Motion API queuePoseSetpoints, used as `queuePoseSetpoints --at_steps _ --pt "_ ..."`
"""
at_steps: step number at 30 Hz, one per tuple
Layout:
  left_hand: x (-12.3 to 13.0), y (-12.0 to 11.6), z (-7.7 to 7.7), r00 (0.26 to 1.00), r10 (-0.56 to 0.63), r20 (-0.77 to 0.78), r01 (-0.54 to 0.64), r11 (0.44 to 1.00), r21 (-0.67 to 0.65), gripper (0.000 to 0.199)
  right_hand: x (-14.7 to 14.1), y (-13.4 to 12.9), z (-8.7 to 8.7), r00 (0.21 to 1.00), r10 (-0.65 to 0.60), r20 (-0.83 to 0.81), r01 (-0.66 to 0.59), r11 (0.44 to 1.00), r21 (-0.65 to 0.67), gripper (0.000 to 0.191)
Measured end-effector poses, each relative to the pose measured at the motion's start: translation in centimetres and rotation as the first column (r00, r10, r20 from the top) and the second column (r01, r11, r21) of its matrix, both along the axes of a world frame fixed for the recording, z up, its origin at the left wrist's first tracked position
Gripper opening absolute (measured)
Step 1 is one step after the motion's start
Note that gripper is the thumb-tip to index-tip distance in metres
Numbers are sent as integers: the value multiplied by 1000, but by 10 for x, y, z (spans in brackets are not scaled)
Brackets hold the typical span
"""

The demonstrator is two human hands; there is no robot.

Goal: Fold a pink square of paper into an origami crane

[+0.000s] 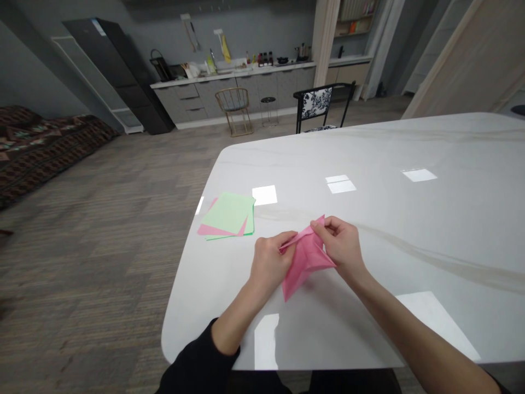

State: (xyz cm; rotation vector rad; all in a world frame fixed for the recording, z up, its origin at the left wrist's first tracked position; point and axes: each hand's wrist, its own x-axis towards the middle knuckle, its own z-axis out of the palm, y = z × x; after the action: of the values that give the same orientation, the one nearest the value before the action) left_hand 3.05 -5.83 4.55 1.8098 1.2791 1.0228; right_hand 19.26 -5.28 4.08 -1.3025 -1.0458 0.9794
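A pink sheet of folded paper [305,260] is held up over the white table between both hands. My left hand [273,257] pinches its left edge between thumb and fingers. On the other side my right hand [340,241] grips the upper right corner, thumb on top. Creases run through the paper, and two pointed flaps hang toward the table, one down and one to the right. The fingertips behind the paper are partly hidden. To the left of my left hand lies a loose stack of green and pink paper sheets [229,212].
The glossy white table [197,306] has a rounded left edge, with light reflections on its top. Beyond it stand a black chair [315,104], a gold chair [233,104] and a small stool [268,101]. A kitchen counter [246,72] and a dark fridge [123,71] line the back.
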Motion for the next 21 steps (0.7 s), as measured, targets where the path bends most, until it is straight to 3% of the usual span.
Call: queuePoseSetpoints --at_steps 4,7,10,12,14,16,21 --pt "1 -1 1 998 67 -5 -67 997 -23 36 -3 -3 0 1000 -10 26 10 1000 24 29" --pt "0 -3 6 998 46 50 -41 993 -108 37 -3 -2 1 999 -30 16 29 998 52 27" --pt "-1 -4 15 958 -90 274 150 967 -205 39 -1 -2 4 999 -42 8 41 996 83 26" --pt "-4 -2 19 857 -145 494 329 892 -309 52 -1 -2 6 1000 -18 11 17 995 98 25" --pt "-6 1 21 780 -101 618 433 800 -415 59 -1 -4 8 999 38 35 -42 992 116 23" --pt "-8 5 20 783 -53 620 436 758 -486 52 -1 -6 9 991 110 83 -119 985 125 21" --pt "-7 10 9 866 -29 500 325 792 -517 26 -2 -8 10 965 243 102 -250 966 70 23"
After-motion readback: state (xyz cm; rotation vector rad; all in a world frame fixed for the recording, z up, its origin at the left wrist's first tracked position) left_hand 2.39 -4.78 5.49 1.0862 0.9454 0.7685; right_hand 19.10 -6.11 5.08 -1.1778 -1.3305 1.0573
